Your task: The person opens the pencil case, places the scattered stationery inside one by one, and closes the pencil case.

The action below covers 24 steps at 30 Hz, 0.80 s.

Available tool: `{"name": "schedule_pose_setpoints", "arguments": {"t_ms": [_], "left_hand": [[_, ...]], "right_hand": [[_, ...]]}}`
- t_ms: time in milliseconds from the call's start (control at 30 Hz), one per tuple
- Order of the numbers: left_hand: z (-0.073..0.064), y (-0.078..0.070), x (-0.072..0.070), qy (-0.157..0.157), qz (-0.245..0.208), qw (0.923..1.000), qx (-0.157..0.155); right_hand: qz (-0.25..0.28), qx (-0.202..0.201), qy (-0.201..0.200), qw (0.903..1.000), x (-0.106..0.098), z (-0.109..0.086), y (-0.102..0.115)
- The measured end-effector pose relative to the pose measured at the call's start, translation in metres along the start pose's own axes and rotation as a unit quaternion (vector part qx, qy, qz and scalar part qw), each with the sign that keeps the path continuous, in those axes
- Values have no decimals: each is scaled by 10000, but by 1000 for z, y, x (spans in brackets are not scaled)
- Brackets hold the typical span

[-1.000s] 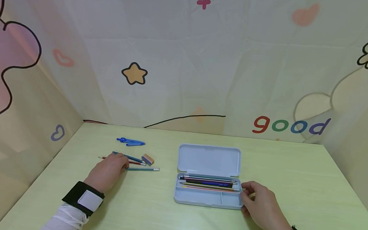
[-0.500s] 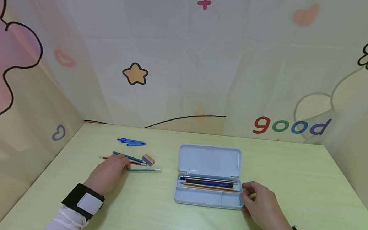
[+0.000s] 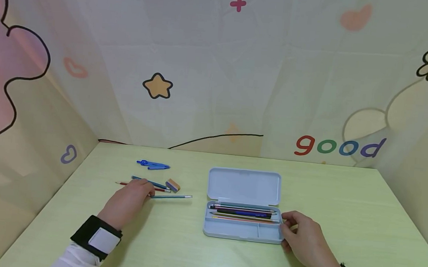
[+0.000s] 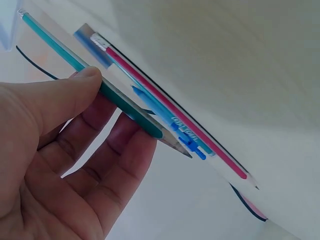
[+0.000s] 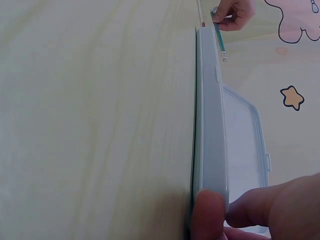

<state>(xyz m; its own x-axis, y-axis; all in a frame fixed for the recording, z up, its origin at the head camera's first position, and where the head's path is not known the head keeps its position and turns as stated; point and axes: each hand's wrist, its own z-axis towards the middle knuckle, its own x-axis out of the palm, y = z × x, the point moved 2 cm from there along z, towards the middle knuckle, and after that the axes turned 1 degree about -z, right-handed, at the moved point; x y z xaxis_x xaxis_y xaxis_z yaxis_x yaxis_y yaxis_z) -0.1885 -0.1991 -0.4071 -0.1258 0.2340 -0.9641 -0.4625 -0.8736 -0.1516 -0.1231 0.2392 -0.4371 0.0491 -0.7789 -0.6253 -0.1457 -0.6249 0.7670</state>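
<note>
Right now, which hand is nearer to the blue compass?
Left. The left hand, pinching a teal pencil, is on the person's side of the blue compass; the right hand is farther off, gripping the open pencil case at its right end.

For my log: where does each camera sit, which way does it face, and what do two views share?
Head: on the head, facing forward and down at the table and open pencil case; left hand and right hand show.
Left wrist: on that wrist, facing the left hand pinching a teal pencil.
Right wrist: on that wrist, looking along the case's side; both hands show.
Shared: head and right wrist both show the case and teal pencil.
</note>
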Motion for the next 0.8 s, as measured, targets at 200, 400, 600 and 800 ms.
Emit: {"name": "schedule_pose_setpoints", "arguments": {"t_ms": [200, 400, 600, 800], "left_hand": [[0, -7, -4, -120, 1, 9998, 130], [2, -14, -5, -69, 50, 9999, 66], [3, -21, -6, -94, 52, 9999, 89], [5, -31, -9, -98, 55, 9998, 188]], "right_hand": [[-21, 13, 4, 10000, 0, 0, -1], [-70, -13, 13, 10000, 0, 1, 0], [-100, 9, 35, 9999, 0, 2, 0], [-102, -6, 27, 9999, 0, 2, -1]]}}
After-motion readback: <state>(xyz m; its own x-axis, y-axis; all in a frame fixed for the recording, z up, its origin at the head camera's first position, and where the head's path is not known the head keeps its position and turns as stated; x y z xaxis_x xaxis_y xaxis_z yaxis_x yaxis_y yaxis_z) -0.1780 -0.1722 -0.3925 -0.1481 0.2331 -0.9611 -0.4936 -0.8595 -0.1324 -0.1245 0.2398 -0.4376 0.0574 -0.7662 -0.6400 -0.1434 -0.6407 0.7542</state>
